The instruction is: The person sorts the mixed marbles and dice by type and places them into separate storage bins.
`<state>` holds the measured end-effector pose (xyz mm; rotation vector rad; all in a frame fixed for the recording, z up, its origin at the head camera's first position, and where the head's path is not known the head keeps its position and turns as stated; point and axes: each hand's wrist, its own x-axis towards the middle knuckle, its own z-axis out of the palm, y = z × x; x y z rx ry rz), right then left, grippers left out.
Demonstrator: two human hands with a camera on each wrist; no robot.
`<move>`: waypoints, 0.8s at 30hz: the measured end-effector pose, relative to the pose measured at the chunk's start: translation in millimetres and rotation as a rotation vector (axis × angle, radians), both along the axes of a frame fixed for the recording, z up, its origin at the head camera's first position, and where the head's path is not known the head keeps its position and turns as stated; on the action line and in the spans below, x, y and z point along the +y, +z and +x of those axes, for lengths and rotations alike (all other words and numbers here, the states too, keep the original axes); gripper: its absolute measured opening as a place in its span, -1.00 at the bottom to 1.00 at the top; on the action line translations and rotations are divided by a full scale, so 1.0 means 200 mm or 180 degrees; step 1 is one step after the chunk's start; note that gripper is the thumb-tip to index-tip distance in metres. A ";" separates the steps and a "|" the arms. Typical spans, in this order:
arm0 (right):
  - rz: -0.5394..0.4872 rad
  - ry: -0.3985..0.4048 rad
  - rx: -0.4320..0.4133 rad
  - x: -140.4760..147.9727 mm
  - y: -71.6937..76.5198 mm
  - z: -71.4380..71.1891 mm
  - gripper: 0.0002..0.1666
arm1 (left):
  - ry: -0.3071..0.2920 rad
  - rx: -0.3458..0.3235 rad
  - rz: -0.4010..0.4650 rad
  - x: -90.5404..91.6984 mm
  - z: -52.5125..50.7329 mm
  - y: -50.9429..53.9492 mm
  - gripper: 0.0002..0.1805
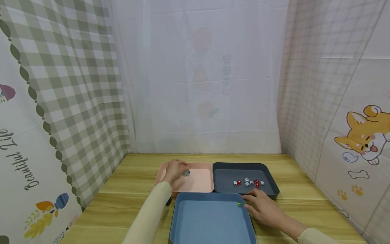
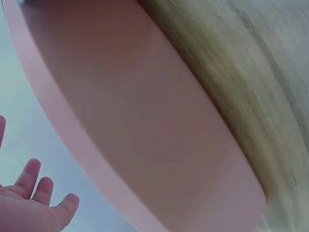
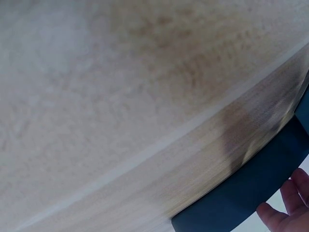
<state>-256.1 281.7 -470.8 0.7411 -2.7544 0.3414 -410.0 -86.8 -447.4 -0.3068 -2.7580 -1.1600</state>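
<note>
My left hand (image 1: 173,172) hovers over the left part of a pink tray (image 1: 201,168), its fingers loosely bent. Beside its fingertips lies a small cluster of blue and clear glassy pieces (image 1: 187,173), partly hidden by the hand. In the left wrist view the fingers (image 2: 42,191) are spread, with nothing visible between them. My right hand (image 1: 263,206) is at the upper right corner of a blue tray (image 1: 210,220), fingers relaxed; contact with the rim is unclear. Just inside that corner sits a small green piece (image 1: 239,204), near the fingertips.
A dark grey tray (image 1: 234,169) stands right of the pink one, behind the blue tray. It contains several white dice (image 1: 235,183) and red dice (image 1: 239,182). All three trays rest on a wood-grain table (image 1: 140,169). Curtains (image 1: 201,142) enclose its back and sides.
</note>
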 end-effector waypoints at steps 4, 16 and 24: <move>0.0007 -0.0004 0.0004 0.00 0.00 0.00 -0.63 | -0.0003 -0.0059 0.0038 0.03 0.00 0.01 -0.65; 0.0003 0.0000 -0.0009 0.00 0.00 0.00 -0.63 | -0.0394 -0.0067 0.0221 0.17 0.04 0.06 -0.64; 0.0007 -0.0004 -0.0013 0.01 -0.01 0.00 -0.64 | -0.0831 0.0044 0.0119 0.33 0.09 0.07 -0.65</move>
